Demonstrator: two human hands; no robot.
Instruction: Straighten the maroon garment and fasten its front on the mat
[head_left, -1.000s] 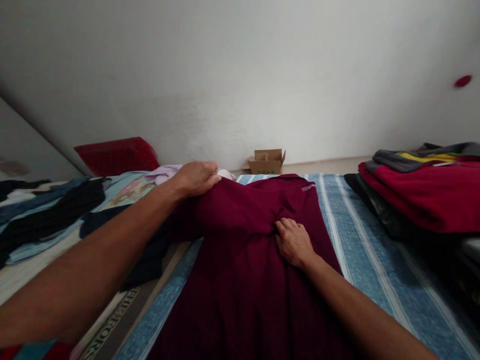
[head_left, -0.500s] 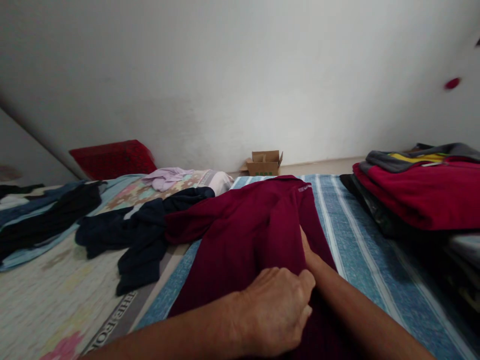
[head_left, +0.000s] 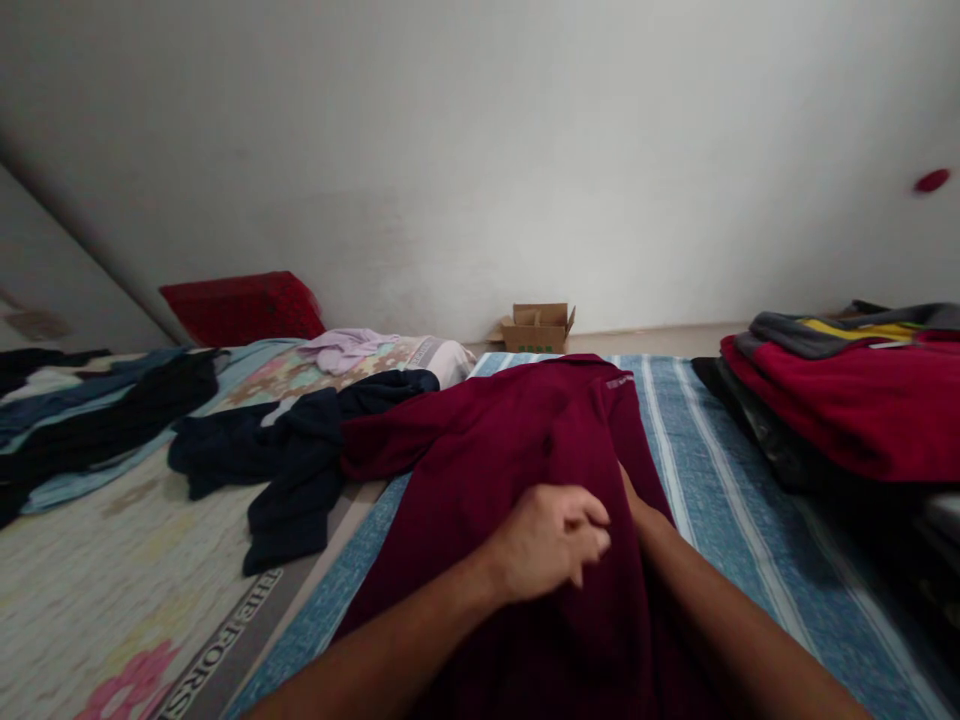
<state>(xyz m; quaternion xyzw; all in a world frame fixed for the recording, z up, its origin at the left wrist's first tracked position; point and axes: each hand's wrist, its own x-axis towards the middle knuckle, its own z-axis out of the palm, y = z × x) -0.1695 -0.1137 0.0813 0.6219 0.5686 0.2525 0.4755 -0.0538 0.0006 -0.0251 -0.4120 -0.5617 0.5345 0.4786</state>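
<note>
A maroon long-sleeved top [head_left: 480, 470] lies spread on the blue striped cover, one sleeve reaching left and small lettering near its right shoulder. Over its middle hovers my left hand [head_left: 555, 540], fingers loosely bent and apart, with nothing in them. My right hand [head_left: 637, 500] goes under a fold on the top's right side; only the wrist and forearm show, and the fingers are hidden by the cloth. Touching the left sleeve is a crumpled navy garment [head_left: 300, 450].
Folded clothes [head_left: 847, 410], red and grey on top, are stacked at the right. Dark clothes [head_left: 142, 410] and a lilac garment [head_left: 349, 348] lie on the floral sheet [head_left: 105, 580]. A cardboard box [head_left: 536, 328] and a red case [head_left: 244, 308] stand by the wall.
My left hand has let go of the maroon cloth and moved up, its fingers loosening. The fold it held has dropped. My right hand stays under the fabric, and the view has shifted slightly left.
</note>
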